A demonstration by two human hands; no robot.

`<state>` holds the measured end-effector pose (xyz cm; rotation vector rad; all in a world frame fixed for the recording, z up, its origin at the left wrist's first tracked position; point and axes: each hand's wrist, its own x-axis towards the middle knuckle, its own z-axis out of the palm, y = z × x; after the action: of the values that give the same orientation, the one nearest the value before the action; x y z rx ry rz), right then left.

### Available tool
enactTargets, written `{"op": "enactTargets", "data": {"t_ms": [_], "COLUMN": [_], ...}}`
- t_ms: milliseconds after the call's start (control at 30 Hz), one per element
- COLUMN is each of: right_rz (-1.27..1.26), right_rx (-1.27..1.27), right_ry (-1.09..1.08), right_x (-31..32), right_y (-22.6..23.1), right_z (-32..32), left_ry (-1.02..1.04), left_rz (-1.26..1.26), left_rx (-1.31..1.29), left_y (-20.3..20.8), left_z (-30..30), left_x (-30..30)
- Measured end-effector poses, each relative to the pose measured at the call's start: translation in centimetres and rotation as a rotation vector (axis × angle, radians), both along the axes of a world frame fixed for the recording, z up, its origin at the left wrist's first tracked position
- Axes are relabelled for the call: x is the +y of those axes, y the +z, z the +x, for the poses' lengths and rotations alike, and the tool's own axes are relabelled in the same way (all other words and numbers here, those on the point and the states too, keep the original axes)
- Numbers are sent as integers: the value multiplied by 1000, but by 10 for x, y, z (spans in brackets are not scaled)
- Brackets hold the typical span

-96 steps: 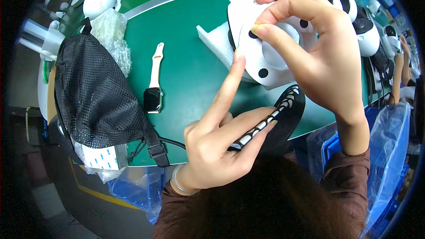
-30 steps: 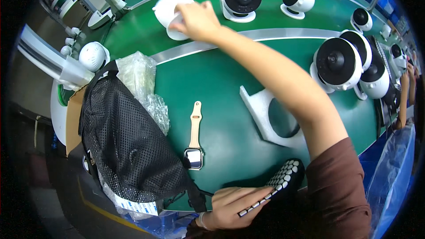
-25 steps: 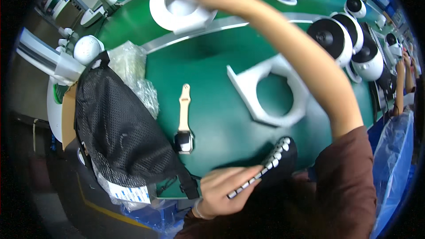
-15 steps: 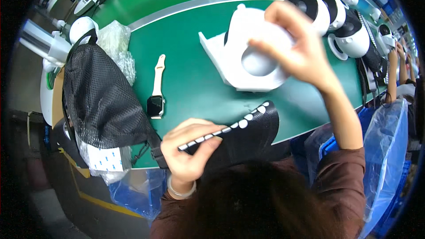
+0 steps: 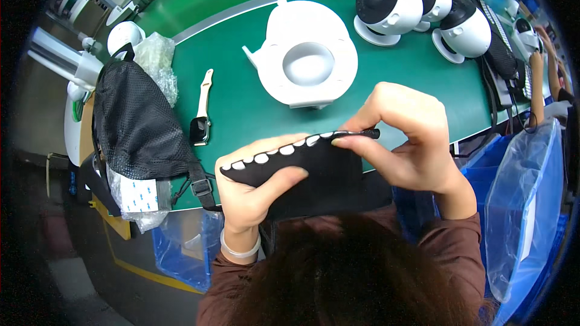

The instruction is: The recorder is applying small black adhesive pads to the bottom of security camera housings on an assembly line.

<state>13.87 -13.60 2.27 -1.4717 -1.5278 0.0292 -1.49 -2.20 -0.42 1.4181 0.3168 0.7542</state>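
Observation:
My left hand grips a black sheet with white round pads near the table's front edge, its thumb lying on the near face. White dots run in a row along the sheet's upper edge. At the right end of that edge, my right hand pinches the sheet between thumb and forefinger; whether a dot is between them is hidden. Beyond the hands, a white rounded housing with a round hollow sits on the green table, touched by neither hand. A smartwatch with a pale strap lies left of it.
Several white devices with black round faces stand at the back right, near a keyboard. On the left are a black mesh bag and bubble wrap. Blue bins with clear liners stand below the table edge.
My right hand has let go of the white housing and come down to the sheet's edge. The housing now rests on the table. The sheet's dotted edge lies flatter.

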Motion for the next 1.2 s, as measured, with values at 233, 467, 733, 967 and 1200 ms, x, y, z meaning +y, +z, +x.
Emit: {"op": "enactTargets", "data": {"t_ms": [233, 467, 733, 967, 1200], "right_rz": [-77, -79, -244, -246, -160], "right_rx": [-87, -209, -116, -109, -125], "right_ry": [-35, -165, -131, -141, -356], "right_x": [-13, -12, -6, 1, 34], "right_y": [7, 8, 12, 19, -2], "right_z": [4, -7, -5, -9, 28], "left_ry": [54, 47, 54, 41, -52], "left_rz": [219, 179, 139, 155, 340], "left_rx": [175, 204, 216, 229, 152], "left_y": [5, 4, -2, 0, -10], "left_z": [0, 2, -4, -7, -10], "left_x": [-5, -2, 4, 9, 22]}}
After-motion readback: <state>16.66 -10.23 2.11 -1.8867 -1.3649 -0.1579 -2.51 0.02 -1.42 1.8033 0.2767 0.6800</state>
